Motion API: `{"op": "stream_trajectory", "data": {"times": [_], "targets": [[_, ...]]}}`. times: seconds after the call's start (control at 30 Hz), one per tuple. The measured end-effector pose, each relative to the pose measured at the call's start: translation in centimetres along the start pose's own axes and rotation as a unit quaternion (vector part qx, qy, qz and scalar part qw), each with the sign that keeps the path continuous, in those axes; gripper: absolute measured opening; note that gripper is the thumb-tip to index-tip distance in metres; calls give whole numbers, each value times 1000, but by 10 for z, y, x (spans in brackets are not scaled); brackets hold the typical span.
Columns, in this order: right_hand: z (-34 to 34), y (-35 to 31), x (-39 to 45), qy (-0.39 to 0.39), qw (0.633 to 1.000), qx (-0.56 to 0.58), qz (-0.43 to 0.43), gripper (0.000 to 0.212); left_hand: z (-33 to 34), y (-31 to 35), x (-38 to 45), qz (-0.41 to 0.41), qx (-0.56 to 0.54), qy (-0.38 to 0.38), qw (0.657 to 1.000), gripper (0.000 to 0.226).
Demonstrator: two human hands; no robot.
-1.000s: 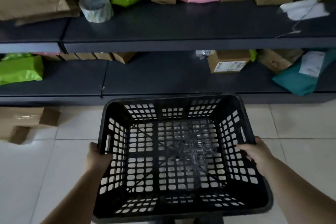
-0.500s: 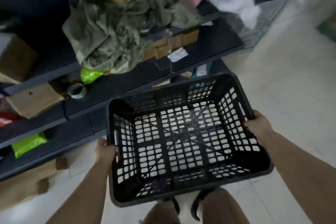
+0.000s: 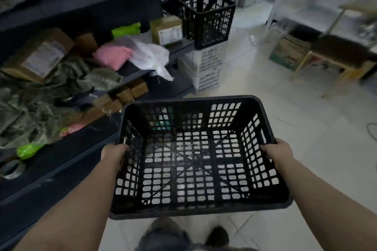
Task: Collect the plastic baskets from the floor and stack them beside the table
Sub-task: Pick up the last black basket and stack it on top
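Note:
I carry an empty black plastic basket point(image 3: 195, 155) level above the tiled floor, its open top facing me. My left hand point(image 3: 113, 153) grips its left rim and my right hand point(image 3: 275, 151) grips its right rim. Ahead stands a stack of baskets: black baskets point(image 3: 204, 16) on top of white baskets point(image 3: 206, 67), next to the end of the dark shelving.
Dark shelves point(image 3: 81, 96) run along the left, loaded with boxes, a pink parcel point(image 3: 112, 57), green bags and camouflage cloth. A stool with a dark cushion point(image 3: 336, 55) and a cardboard box point(image 3: 287, 51) stand at the right. Pale floor tiles point(image 3: 285, 118) lie between.
The view has swung right from facing the shelves to looking along the aisle. The basket stack and stool have come into sight. Both hands kept their hold on the basket.

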State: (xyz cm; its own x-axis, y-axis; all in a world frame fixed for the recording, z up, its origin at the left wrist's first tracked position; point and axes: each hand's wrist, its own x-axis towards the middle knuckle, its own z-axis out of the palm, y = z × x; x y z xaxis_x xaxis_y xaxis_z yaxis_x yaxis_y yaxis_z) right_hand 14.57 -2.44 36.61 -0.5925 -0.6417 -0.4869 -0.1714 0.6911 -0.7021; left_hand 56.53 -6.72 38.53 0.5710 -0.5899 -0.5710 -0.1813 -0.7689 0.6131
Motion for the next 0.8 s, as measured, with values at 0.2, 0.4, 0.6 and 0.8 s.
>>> {"op": "stream_trajectory", "data": {"times": [0.2, 0.4, 0.6, 0.8], "targets": [[-72, -19, 80, 31, 999, 24, 34, 14, 94, 84, -28, 12, 5, -49, 999, 45], [-109, -54, 166, 37, 988, 112, 103, 18, 188, 171, -19, 69, 98, -75, 990, 12], [-150, -118, 269, 81, 988, 93, 92, 23, 282, 290, 3, 120, 99, -144, 977, 47], [-187, -196, 365, 105, 990, 79, 51, 33, 364, 410, 17, 148, 63, -135, 978, 27]]}}
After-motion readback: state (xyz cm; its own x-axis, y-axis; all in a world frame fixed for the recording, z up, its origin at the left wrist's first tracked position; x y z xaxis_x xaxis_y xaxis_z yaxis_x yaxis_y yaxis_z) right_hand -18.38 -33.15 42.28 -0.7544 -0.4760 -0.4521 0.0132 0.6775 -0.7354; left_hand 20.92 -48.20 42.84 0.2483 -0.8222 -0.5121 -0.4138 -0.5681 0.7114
